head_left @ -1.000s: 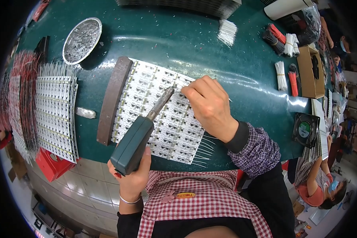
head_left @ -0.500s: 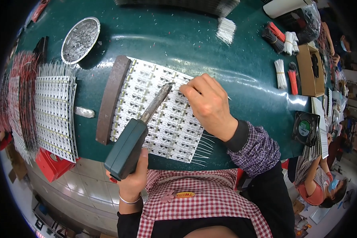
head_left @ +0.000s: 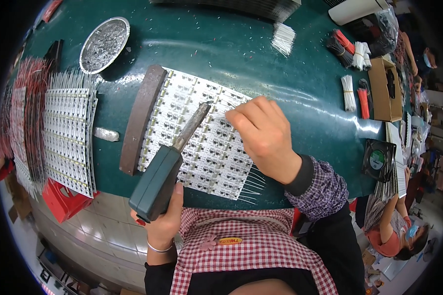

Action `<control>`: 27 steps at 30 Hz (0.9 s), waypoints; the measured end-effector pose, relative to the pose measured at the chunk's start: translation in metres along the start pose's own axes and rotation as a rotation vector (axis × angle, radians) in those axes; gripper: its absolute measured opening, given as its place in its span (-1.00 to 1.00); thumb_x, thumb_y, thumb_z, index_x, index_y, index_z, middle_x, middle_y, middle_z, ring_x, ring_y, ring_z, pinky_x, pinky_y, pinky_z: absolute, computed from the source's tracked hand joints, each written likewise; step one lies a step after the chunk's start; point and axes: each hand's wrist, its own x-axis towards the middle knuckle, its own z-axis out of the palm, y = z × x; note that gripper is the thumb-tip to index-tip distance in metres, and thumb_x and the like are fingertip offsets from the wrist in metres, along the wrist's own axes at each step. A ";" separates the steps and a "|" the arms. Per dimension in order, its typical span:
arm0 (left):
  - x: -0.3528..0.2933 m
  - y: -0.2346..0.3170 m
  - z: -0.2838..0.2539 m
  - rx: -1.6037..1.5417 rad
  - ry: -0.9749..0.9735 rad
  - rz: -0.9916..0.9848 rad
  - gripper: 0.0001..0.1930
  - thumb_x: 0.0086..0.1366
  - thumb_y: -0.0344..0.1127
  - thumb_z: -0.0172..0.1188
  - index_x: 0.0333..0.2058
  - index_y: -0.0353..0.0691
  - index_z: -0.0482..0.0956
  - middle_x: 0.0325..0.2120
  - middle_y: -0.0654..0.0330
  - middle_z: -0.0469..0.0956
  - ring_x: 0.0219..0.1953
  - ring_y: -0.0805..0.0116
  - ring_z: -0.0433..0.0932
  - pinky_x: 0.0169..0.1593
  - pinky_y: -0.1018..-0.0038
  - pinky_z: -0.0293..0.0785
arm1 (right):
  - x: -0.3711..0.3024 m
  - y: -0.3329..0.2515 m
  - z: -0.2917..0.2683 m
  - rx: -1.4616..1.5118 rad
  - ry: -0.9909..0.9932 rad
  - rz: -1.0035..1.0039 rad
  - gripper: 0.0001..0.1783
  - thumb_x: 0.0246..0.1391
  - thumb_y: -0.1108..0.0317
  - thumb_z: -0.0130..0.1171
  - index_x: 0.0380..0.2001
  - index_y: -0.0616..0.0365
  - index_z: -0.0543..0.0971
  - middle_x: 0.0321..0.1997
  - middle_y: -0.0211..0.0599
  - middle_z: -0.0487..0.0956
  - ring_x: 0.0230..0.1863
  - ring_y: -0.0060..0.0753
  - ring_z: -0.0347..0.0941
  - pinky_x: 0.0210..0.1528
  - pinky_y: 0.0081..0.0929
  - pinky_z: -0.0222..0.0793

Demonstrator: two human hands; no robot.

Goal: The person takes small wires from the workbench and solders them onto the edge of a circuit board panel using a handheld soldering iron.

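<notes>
My left hand (head_left: 166, 219) is closed round the dark green handle of a soldering iron (head_left: 155, 181). The iron's worn metal barrel slants up over a white circuit board panel (head_left: 194, 169), its dark tip near the upper right part. Just right of the tip, the thumb and fingers of my right hand (head_left: 266, 135) pinch what looks like a thin white wire, mostly hidden by the fingers. Rows of small black and yellowish parts cover the panel. Several thin white wires (head_left: 252, 186) stick out from its lower right edge.
A brown bar (head_left: 142, 120) lies along the panel's left edge. Farther left are a solder bar (head_left: 106, 134) and wired panels (head_left: 69, 142). A metal bowl of scraps (head_left: 105, 45) stands at the back left. Wire bundles (head_left: 348, 93), a carton (head_left: 386, 88) and a fan (head_left: 379, 160) are at right.
My right hand has shifted slightly right and down, away from the iron's tip. The iron's tip has moved a little left. The whole view has shifted slightly.
</notes>
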 end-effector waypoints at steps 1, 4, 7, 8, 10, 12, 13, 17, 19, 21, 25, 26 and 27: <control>0.000 0.000 0.000 -0.006 -0.008 0.008 -0.75 0.08 -0.45 0.44 -0.25 -0.39 0.68 -0.43 0.13 0.68 -0.46 0.39 0.62 -0.35 0.50 0.53 | -0.003 0.003 0.004 -0.003 0.000 0.001 -0.77 -0.18 0.50 0.18 -0.33 0.17 0.55 -0.33 -0.32 0.49 -0.25 -0.29 0.41 -0.25 -0.39 0.29; 0.000 0.001 0.001 -0.020 -0.011 0.014 -0.75 0.07 -0.46 0.43 -0.25 -0.39 0.68 -0.43 0.13 0.68 -0.47 0.40 0.62 -0.36 0.51 0.52 | -0.008 0.010 0.015 0.008 0.001 0.000 -0.76 -0.17 0.51 0.18 -0.31 0.19 0.55 -0.33 -0.32 0.49 -0.25 -0.30 0.41 -0.25 -0.39 0.30; -0.001 -0.001 0.000 -0.020 -0.010 0.028 -0.76 0.07 -0.48 0.43 -0.25 -0.39 0.68 -0.44 0.13 0.67 -0.48 0.40 0.63 -0.36 0.51 0.52 | -0.009 0.010 0.018 0.014 0.003 -0.006 -0.75 -0.17 0.52 0.18 -0.30 0.20 0.56 -0.32 -0.32 0.49 -0.24 -0.30 0.41 -0.25 -0.39 0.32; 0.000 -0.003 0.000 -0.014 -0.013 0.041 -0.76 0.07 -0.49 0.43 -0.26 -0.40 0.68 -0.44 0.13 0.67 -0.48 0.41 0.63 -0.37 0.52 0.52 | -0.010 0.010 0.019 0.019 0.004 -0.006 -0.75 -0.17 0.52 0.18 -0.30 0.21 0.56 -0.32 -0.32 0.49 -0.24 -0.30 0.41 -0.25 -0.40 0.32; 0.000 -0.003 0.000 -0.023 -0.029 0.046 -0.77 0.07 -0.50 0.42 -0.26 -0.40 0.68 -0.44 0.13 0.67 -0.48 0.41 0.63 -0.37 0.52 0.52 | -0.010 0.011 0.019 0.023 0.003 -0.005 -0.75 -0.17 0.53 0.19 -0.30 0.21 0.56 -0.32 -0.32 0.50 -0.24 -0.30 0.41 -0.25 -0.40 0.33; 0.001 -0.003 0.000 -0.026 -0.039 0.048 -0.77 0.06 -0.51 0.42 -0.26 -0.41 0.67 -0.45 0.13 0.67 -0.48 0.41 0.63 -0.37 0.52 0.52 | -0.010 0.010 0.020 0.037 0.008 -0.002 -0.75 -0.16 0.53 0.19 -0.30 0.21 0.56 -0.32 -0.31 0.50 -0.24 -0.29 0.41 -0.25 -0.40 0.33; 0.001 -0.003 0.000 -0.035 -0.048 0.043 -0.78 0.06 -0.53 0.41 -0.27 -0.41 0.67 -0.44 0.13 0.66 -0.48 0.41 0.63 -0.37 0.52 0.52 | -0.010 0.010 0.021 0.039 0.008 -0.003 -0.75 -0.16 0.53 0.19 -0.30 0.21 0.56 -0.32 -0.31 0.50 -0.24 -0.29 0.41 -0.25 -0.40 0.33; 0.006 0.001 0.001 -0.041 -0.084 0.058 -0.80 0.05 -0.56 0.38 -0.30 -0.45 0.64 -0.42 0.11 0.64 -0.46 0.38 0.63 -0.36 0.51 0.52 | -0.011 0.012 0.021 0.043 0.010 0.005 -0.77 -0.15 0.53 0.18 -0.31 0.21 0.56 -0.32 -0.31 0.50 -0.23 -0.29 0.42 -0.24 -0.40 0.34; 0.010 0.005 0.003 -0.023 -0.099 0.112 -0.81 0.05 -0.57 0.37 -0.31 -0.45 0.64 -0.42 0.11 0.63 -0.47 0.37 0.62 -0.37 0.51 0.51 | -0.011 0.012 0.020 0.046 0.006 0.010 -0.77 -0.14 0.53 0.18 -0.31 0.21 0.56 -0.31 -0.31 0.50 -0.23 -0.29 0.42 -0.24 -0.40 0.35; 0.012 0.005 0.004 -0.005 -0.114 0.166 -0.81 0.05 -0.58 0.36 -0.31 -0.46 0.63 -0.42 0.11 0.62 -0.47 0.36 0.61 -0.38 0.51 0.50 | -0.010 0.012 0.021 0.047 0.006 0.012 -0.78 -0.14 0.53 0.18 -0.31 0.20 0.57 -0.31 -0.32 0.50 -0.23 -0.29 0.42 -0.23 -0.40 0.36; 0.013 0.008 0.004 0.047 -0.124 0.234 -0.82 0.05 -0.60 0.35 -0.32 -0.44 0.62 -0.44 0.11 0.59 -0.50 0.33 0.58 -0.40 0.51 0.47 | -0.011 0.012 0.021 0.042 0.010 0.020 -0.79 -0.14 0.53 0.18 -0.32 0.20 0.57 -0.32 -0.32 0.50 -0.24 -0.30 0.42 -0.23 -0.40 0.36; 0.013 0.010 0.004 0.066 -0.129 0.248 -0.82 0.05 -0.59 0.35 -0.32 -0.44 0.62 -0.44 0.11 0.58 -0.50 0.32 0.57 -0.41 0.51 0.46 | -0.011 0.012 0.021 0.042 0.013 0.021 -0.79 -0.14 0.53 0.18 -0.33 0.20 0.57 -0.32 -0.31 0.50 -0.24 -0.30 0.42 -0.24 -0.41 0.36; 0.013 0.010 0.004 0.066 -0.129 0.248 -0.82 0.05 -0.59 0.35 -0.32 -0.44 0.62 -0.44 0.11 0.58 -0.50 0.32 0.57 -0.41 0.51 0.46 | -0.011 0.011 0.022 0.042 0.015 0.022 -0.79 -0.14 0.53 0.18 -0.33 0.20 0.57 -0.33 -0.31 0.50 -0.25 -0.31 0.42 -0.24 -0.41 0.37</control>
